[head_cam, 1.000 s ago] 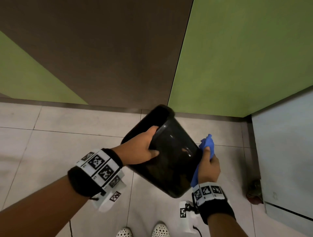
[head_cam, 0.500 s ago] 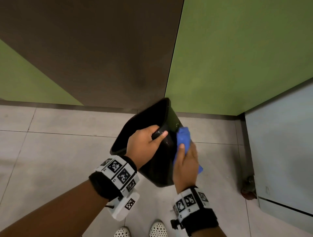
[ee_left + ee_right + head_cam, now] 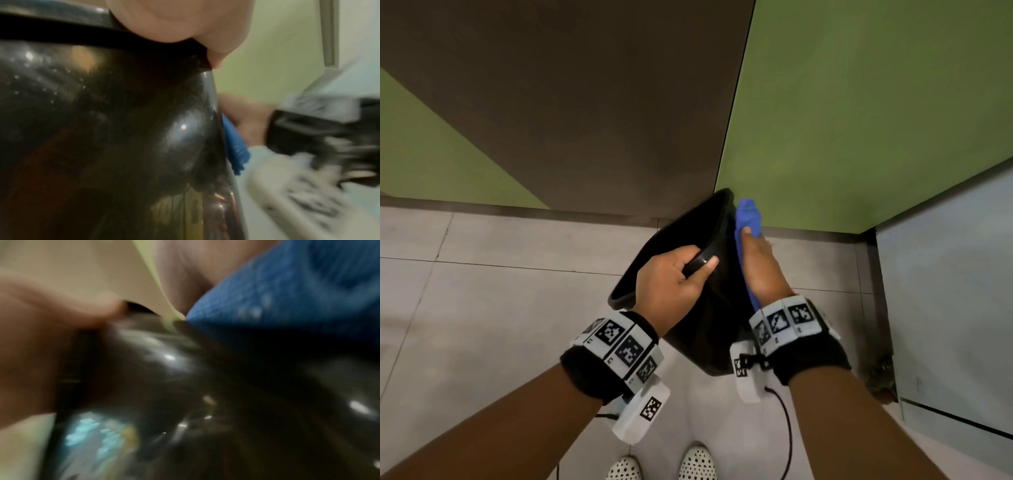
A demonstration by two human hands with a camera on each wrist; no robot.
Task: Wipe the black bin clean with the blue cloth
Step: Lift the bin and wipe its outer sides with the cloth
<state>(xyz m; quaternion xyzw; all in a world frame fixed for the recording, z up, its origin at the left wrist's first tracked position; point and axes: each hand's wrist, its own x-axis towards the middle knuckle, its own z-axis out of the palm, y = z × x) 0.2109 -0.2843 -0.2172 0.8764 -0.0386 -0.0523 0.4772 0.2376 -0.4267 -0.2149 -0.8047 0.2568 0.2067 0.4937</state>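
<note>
The glossy black bin (image 3: 709,329) is held off the floor, tilted with its mouth toward the upper left. My left hand (image 3: 674,284) grips its near rim, thumb over the outside edge. My right hand (image 3: 760,267) holds the blue cloth (image 3: 748,214) against the bin's right outer wall, near the rim. In the left wrist view the bin's wet shiny wall (image 3: 102,129) fills the frame, with the cloth (image 3: 234,146) at its right edge. The right wrist view is blurred: cloth (image 3: 287,305) above the bin (image 3: 185,402).
A brown and green wall (image 3: 859,120) stands right behind the bin. A pale grey cabinet or door (image 3: 945,291) is at the right. The floor (image 3: 482,291) is grey tile, and my white perforated shoes (image 3: 661,466) show at the bottom.
The bin has turned so its mouth faces left and up. My right hand has slid the cloth up the bin's right side from the base toward the rim. My left hand kept its grip on the rim.
</note>
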